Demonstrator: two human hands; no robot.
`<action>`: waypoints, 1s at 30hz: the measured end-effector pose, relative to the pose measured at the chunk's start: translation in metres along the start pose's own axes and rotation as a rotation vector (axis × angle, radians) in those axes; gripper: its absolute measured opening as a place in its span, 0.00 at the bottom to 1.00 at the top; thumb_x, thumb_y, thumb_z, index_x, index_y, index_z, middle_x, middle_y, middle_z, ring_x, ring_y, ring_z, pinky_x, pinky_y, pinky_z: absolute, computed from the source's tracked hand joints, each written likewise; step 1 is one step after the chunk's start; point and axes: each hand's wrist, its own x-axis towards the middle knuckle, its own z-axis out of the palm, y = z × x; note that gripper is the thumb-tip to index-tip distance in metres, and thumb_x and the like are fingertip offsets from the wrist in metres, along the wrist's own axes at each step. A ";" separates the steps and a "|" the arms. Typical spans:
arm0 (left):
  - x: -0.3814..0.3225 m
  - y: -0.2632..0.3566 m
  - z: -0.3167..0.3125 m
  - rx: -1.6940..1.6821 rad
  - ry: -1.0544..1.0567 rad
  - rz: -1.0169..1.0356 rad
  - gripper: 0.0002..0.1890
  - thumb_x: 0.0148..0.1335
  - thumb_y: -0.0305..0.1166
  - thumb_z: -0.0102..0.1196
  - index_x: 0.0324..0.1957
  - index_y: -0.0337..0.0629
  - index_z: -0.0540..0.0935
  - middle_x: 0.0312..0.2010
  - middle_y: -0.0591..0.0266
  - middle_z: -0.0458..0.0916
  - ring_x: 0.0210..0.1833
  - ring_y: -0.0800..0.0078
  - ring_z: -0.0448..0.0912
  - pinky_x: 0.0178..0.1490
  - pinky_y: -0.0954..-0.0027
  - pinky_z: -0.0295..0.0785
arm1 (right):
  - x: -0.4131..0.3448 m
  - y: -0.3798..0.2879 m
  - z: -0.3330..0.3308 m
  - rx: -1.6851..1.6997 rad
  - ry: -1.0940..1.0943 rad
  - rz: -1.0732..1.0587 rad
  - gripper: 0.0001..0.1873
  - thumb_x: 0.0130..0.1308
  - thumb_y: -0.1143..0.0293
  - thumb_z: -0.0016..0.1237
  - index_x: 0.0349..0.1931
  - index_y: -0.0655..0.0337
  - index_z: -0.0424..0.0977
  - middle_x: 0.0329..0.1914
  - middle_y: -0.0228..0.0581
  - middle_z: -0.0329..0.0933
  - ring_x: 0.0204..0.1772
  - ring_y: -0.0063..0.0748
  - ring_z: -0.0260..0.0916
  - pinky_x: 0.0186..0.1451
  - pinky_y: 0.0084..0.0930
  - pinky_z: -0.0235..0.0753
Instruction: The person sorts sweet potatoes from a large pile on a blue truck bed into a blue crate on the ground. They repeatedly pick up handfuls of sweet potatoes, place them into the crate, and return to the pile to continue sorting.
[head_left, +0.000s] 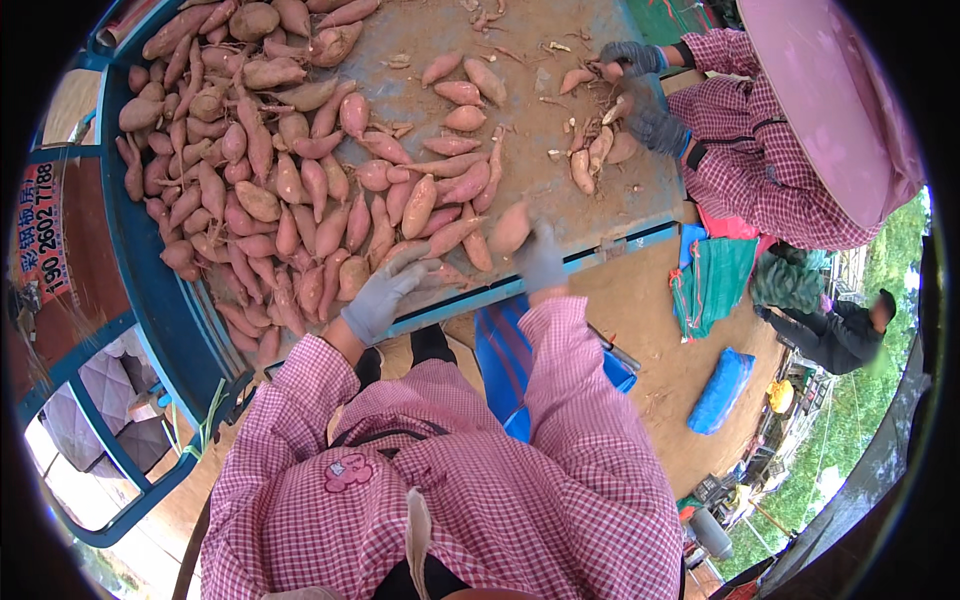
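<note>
My left hand (386, 291), in a grey glove, rests at the near edge of the pile of sweet potatoes (289, 225), fingers spread over the roots beside the metal truck bed's edge. My right hand (541, 259), gloved and blurred, is at the bed's edge just right of a blurred sweet potato (511, 227); whether it touches or grips that root cannot be told. A long sweet potato (476, 244) lies between my hands. Farther up the bed, several loose sweet potatoes (458, 93) lie apart from the pile.
Across the bed's right corner, a co-worker's gloved hands (658, 129) handle small sweet potatoes. Blue side rails (142, 247) bound the bed at left. Blue sacks (504, 352) hang below the near edge. A green sack (716, 289) and a blue bundle (721, 390) lie right; another person (840, 330) is beyond.
</note>
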 end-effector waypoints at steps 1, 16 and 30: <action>0.006 0.003 0.007 -0.084 -0.044 0.038 0.33 0.75 0.33 0.56 0.76 0.37 0.58 0.66 0.51 0.71 0.67 0.58 0.75 0.74 0.56 0.72 | -0.012 0.010 0.020 0.040 -0.074 0.065 0.20 0.75 0.61 0.47 0.59 0.66 0.73 0.54 0.38 0.79 0.58 0.35 0.76 0.67 0.36 0.72; 0.006 -0.004 -0.038 1.116 0.168 0.218 0.30 0.62 0.47 0.68 0.60 0.42 0.76 0.40 0.63 0.82 0.37 0.73 0.82 0.38 0.72 0.77 | -0.014 0.083 0.108 -1.641 -0.478 -0.949 0.13 0.59 0.67 0.54 0.42 0.59 0.85 0.38 0.45 0.83 0.43 0.46 0.81 0.46 0.40 0.80; -0.093 -0.031 -0.100 0.343 0.671 0.078 0.32 0.59 0.33 0.73 0.59 0.33 0.69 0.35 0.59 0.83 0.30 0.73 0.81 0.30 0.70 0.78 | 0.256 0.011 0.134 -1.799 0.442 -0.441 0.45 0.59 0.60 0.62 0.77 0.48 0.58 0.59 0.57 0.77 0.60 0.59 0.77 0.61 0.50 0.78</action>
